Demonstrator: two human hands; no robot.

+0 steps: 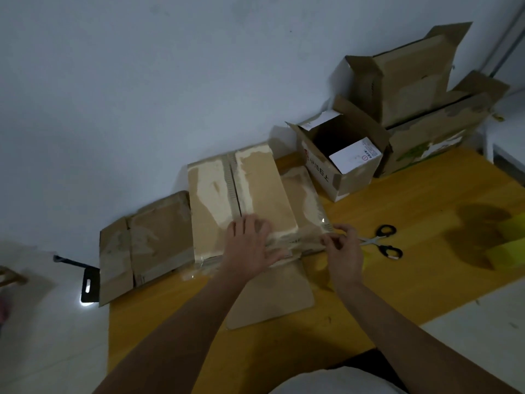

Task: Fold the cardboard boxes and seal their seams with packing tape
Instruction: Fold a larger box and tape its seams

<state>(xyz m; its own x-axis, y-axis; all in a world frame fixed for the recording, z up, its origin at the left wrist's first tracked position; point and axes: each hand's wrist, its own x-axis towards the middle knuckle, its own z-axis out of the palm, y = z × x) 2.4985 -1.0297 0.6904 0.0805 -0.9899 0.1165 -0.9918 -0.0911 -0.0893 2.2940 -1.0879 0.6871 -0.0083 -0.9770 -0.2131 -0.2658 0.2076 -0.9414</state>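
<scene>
Now both hands (250,245) on box (241,194)

— Are you making out any writing from where you are looking?

— You are facing an open small box (338,169) right of centre, showing red and dark characters on its near side, too blurred to read. Its white label (356,156) is carrying fine print and a red circled mark, illegible too.

black-handled scissors (382,242) lie on the yellow table (412,211); grey wall (142,81) behind.
</scene>
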